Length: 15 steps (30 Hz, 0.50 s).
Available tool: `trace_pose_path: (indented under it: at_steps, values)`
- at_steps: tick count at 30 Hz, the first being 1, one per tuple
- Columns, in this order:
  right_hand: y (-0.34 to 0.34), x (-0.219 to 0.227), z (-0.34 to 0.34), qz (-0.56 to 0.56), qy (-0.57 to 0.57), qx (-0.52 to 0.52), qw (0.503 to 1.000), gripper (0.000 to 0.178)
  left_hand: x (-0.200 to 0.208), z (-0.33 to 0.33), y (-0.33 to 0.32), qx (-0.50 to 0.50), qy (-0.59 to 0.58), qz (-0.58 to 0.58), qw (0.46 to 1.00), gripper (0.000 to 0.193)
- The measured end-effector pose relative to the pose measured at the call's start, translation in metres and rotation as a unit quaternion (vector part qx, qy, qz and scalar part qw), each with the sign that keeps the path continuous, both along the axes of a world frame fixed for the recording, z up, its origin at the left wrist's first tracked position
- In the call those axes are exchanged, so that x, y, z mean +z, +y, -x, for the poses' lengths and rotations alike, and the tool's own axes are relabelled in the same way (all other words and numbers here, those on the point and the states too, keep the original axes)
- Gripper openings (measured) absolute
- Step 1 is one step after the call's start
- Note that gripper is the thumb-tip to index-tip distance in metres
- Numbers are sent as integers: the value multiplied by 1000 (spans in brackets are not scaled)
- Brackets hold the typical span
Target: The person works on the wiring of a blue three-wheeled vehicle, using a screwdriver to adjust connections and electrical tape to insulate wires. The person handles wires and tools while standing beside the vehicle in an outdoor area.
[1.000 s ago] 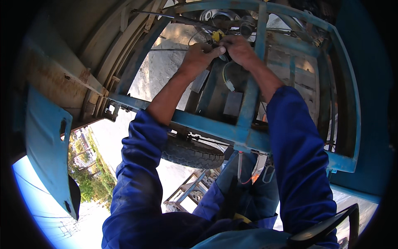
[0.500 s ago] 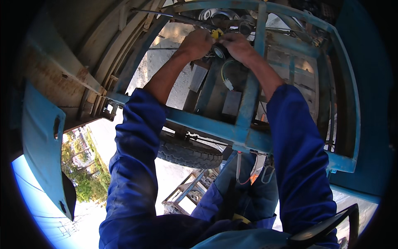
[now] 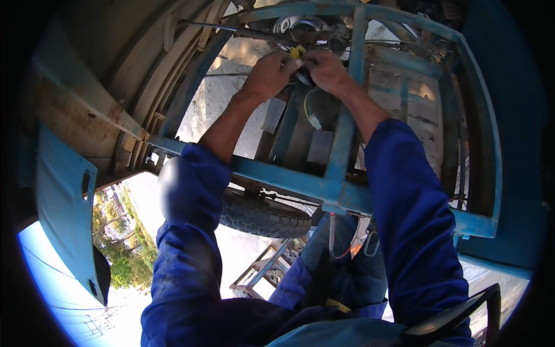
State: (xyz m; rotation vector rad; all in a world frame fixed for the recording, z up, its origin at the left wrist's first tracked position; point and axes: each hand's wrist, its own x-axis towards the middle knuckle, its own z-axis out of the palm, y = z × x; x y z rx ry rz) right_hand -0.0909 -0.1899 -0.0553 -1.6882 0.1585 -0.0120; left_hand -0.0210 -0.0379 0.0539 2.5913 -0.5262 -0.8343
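Note:
Both arms in blue sleeves reach up into a blue metal vehicle frame (image 3: 300,184). My left hand (image 3: 267,74) and my right hand (image 3: 326,69) meet at the top of the frame, both closed on a small yellow part (image 3: 296,53) with dark wiring around it. A thin cable with a white connector (image 3: 315,121) hangs down just below my right hand. What exactly each finger grips is hidden between the hands.
A black tyre (image 3: 263,215) sits under the frame's crossbar. A rusty blue panel (image 3: 63,202) stands at the left, with trees and pavement beyond. Thin wires (image 3: 341,246) dangle below the crossbar. A dark curved bar (image 3: 457,312) lies at bottom right.
My left arm has straightened and shifted slightly left and up; both hands stay together on the yellow part at the top of the frame.

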Motion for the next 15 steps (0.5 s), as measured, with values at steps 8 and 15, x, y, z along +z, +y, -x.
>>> trace_pose_path:
  at_steps: [8, 15]
  values:
    - [0, -3, -3, -80, 41, 8, 996, 24, 3, 18, -4, 85, 51, 14, 995, 83]
    - [-1, 2, -2, -130, 86, 0, 988, 25, -7, 45, -9, 30, -126, -34, 991, 76]
